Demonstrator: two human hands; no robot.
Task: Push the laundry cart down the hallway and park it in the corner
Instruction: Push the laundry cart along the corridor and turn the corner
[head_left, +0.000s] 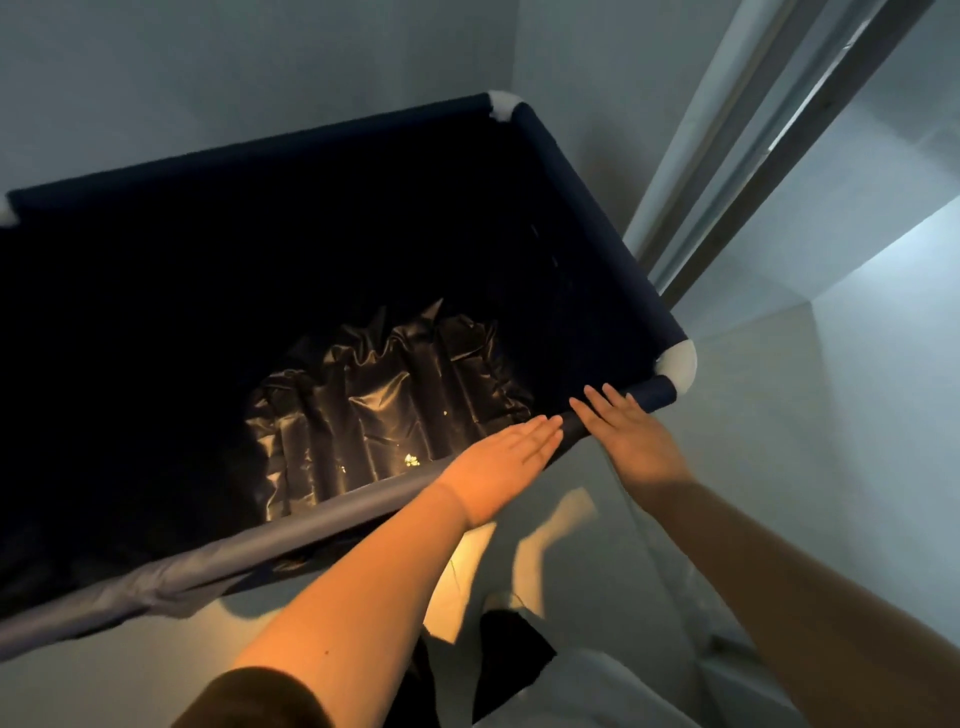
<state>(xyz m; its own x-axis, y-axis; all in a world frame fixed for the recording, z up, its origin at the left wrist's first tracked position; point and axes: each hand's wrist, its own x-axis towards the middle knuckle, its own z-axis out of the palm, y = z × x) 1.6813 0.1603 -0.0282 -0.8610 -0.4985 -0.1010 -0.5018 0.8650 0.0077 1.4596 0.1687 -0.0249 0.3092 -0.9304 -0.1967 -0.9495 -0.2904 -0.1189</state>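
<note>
Both flat, released hands (501, 457) (631, 441) rest on the laundry cart (597, 218), its left cropped.

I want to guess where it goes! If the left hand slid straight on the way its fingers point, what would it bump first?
Probably the right hand. The left hand lies flat along the cart's near rail, fingers aimed at it, with a small gap between. Depth is hard to judge.

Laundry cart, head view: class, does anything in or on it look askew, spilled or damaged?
A few small pale specks lie on the crumpled liner at the laundry cart bottom, like spilled crumbs. Nothing else stands out.
</note>
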